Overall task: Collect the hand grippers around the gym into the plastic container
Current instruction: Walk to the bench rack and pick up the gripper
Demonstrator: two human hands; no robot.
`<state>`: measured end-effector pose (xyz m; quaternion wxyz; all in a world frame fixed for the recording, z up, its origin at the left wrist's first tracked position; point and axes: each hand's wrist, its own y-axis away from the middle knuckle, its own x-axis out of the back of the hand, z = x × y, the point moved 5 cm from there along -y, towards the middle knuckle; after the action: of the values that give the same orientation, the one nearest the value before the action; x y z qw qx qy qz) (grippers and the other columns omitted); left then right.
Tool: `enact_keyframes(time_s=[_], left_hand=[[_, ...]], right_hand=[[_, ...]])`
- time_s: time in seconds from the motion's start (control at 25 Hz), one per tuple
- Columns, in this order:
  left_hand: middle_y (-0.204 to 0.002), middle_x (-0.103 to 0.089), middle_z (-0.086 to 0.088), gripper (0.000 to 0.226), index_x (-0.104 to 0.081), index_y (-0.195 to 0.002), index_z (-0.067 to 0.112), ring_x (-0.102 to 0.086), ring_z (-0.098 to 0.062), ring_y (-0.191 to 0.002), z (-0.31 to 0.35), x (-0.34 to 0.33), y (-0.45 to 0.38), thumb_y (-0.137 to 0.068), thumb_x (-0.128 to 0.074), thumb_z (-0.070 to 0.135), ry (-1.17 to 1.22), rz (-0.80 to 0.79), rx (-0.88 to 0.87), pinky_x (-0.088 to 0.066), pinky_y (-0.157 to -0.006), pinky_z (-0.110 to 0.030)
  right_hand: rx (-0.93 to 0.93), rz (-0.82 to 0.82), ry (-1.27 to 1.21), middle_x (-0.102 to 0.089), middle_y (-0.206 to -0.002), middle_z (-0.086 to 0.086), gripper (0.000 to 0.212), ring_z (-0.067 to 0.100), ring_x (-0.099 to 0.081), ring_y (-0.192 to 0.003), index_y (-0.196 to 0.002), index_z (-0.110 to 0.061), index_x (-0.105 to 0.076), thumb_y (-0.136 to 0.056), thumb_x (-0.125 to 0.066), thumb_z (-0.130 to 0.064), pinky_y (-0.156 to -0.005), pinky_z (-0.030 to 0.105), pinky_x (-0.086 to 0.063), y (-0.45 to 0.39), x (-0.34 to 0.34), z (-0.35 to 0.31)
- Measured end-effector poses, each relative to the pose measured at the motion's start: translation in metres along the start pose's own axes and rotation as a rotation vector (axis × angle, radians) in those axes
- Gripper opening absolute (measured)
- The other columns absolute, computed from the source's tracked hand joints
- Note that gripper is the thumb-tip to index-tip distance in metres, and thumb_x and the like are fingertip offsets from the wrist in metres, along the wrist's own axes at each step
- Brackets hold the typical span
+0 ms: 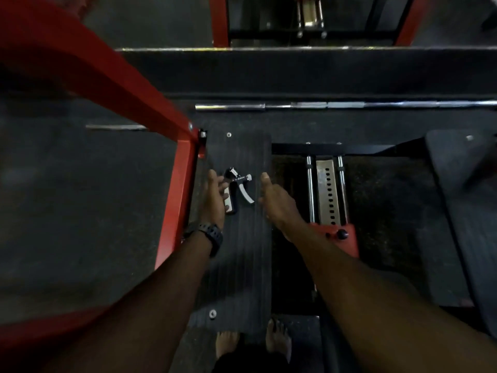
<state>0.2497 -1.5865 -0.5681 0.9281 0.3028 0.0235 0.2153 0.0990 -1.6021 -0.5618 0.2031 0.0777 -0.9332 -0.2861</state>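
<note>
Reaching down, the left hand (213, 196) touches the hand gripper (238, 188) lying on the ribbed black footplate (242, 251), fingers loose, not yet closed; the right hand (274, 200) hovers relaxed beside it; next comes closing and lifting

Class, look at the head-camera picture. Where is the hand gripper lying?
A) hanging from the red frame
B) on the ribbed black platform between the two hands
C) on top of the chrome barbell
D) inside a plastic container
B: the hand gripper lies flat on the ribbed black platform, with the left hand touching its handle and the right hand beside it.
</note>
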Motion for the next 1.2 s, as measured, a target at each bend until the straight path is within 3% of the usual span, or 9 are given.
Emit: enact_keyframes(time_s=[0.08, 0.2, 0.44, 0.68, 0.76, 0.84, 1.0, 1.12, 1.2], left_hand=[[-0.114, -0.067, -0.002, 0.042, -0.065, -0.107, 0.024, -0.062, -0.026, -0.109, -0.034, -0.002, -0.045, -0.085, -0.048, 0.056, -0.058, 0.048, -0.008, -0.049, -0.095, -0.045], [-0.111, -0.069, -0.007, 0.028, -0.067, -0.113, 0.014, -0.064, -0.021, -0.102, -0.065, -0.012, -0.090, -0.086, -0.066, 0.021, -0.337, 0.089, -0.080, -0.050, -0.083, -0.027], [-0.119, -0.063, -0.021, 0.047, -0.056, -0.113, 0.002, -0.061, -0.040, -0.111, -0.094, -0.024, -0.142, -0.077, -0.072, 0.028, -0.813, 0.214, -0.066, -0.052, -0.092, -0.046], [-0.083, -0.064, -0.005, 0.024, -0.063, -0.082, 0.002, -0.063, -0.025, -0.085, -0.066, -0.019, -0.115, -0.086, -0.062, 0.026, -0.563, 0.149, -0.012, -0.048, -0.071, -0.030], [-0.066, -0.055, -0.005, 0.021, -0.054, -0.066, 0.007, -0.061, -0.029, -0.072, -0.034, -0.032, -0.086, -0.086, -0.053, 0.015, -0.475, 0.099, -0.027, -0.043, -0.055, -0.027], [-0.062, -0.051, -0.007, 0.014, -0.053, -0.074, 0.007, -0.058, -0.029, -0.059, 0.015, -0.053, -0.046, -0.083, -0.045, 0.001, -0.283, 0.068, -0.065, -0.040, -0.042, -0.021], [-0.052, -0.045, -0.003, 0.023, -0.050, -0.069, 0.014, -0.043, -0.019, -0.040, 0.148, -0.104, 0.055, -0.077, -0.044, -0.006, -0.042, -0.147, -0.276, -0.033, -0.040, -0.022], [-0.047, -0.050, 0.009, 0.021, -0.059, -0.067, 0.020, -0.042, -0.013, -0.042, 0.264, -0.138, 0.166, -0.086, -0.063, 0.027, 0.028, -0.328, -0.561, -0.033, -0.047, -0.028], [-0.057, -0.062, 0.009, 0.034, -0.069, -0.068, 0.024, -0.053, -0.016, -0.055, 0.334, -0.151, 0.245, -0.074, -0.069, 0.058, -0.010, -0.343, -0.737, -0.043, -0.057, -0.034]], right_hand=[[0.006, -0.011, 0.011, -0.067, -0.119, 0.014, 0.063, 0.031, -0.062, -0.112, -0.104, -0.022, -0.062, -0.096, -0.023, -0.070, -0.100, 0.052, -0.048, -0.033, -0.012, 0.027], [-0.013, 0.004, 0.006, -0.067, -0.113, 0.014, 0.062, 0.032, -0.062, -0.108, -0.097, -0.018, -0.060, -0.098, -0.021, -0.067, -0.100, 0.053, -0.048, -0.067, -0.027, 0.057], [0.011, 0.042, -0.022, -0.068, -0.114, 0.013, 0.067, 0.031, -0.063, -0.109, -0.101, -0.017, -0.063, -0.096, -0.021, -0.069, -0.100, 0.052, -0.048, -0.086, -0.029, 0.077], [0.065, 0.052, -0.004, -0.069, -0.112, 0.013, 0.105, 0.032, -0.064, -0.106, -0.105, -0.016, -0.066, -0.065, -0.011, -0.096, -0.097, 0.054, -0.049, -0.072, -0.003, 0.050], [0.047, 0.107, -0.061, -0.068, -0.114, 0.012, 0.093, 0.030, -0.063, -0.107, -0.112, -0.017, -0.061, -0.075, -0.018, -0.091, -0.098, 0.053, -0.049, -0.054, 0.021, 0.029], [0.069, 0.208, -0.137, -0.067, -0.115, 0.007, 0.067, 0.024, -0.062, -0.106, -0.116, -0.019, -0.058, -0.092, -0.027, -0.074, -0.097, 0.044, -0.049, -0.030, 0.055, 0.004], [0.178, 0.381, -0.293, -0.069, -0.095, -0.002, 0.048, 0.020, -0.064, -0.099, -0.091, -0.030, -0.058, -0.094, -0.031, -0.070, -0.096, 0.045, -0.049, 0.038, 0.155, -0.074], [0.337, 0.527, -0.393, -0.071, -0.091, 0.002, 0.054, 0.023, -0.067, -0.097, -0.083, -0.026, -0.057, -0.089, -0.031, -0.072, -0.098, 0.050, -0.050, 0.120, 0.261, -0.162], [0.456, 0.651, -0.408, -0.073, -0.092, 0.004, 0.059, 0.025, -0.068, -0.094, -0.087, -0.028, -0.061, -0.082, -0.029, -0.078, -0.092, 0.047, -0.052, 0.201, 0.331, -0.220]])
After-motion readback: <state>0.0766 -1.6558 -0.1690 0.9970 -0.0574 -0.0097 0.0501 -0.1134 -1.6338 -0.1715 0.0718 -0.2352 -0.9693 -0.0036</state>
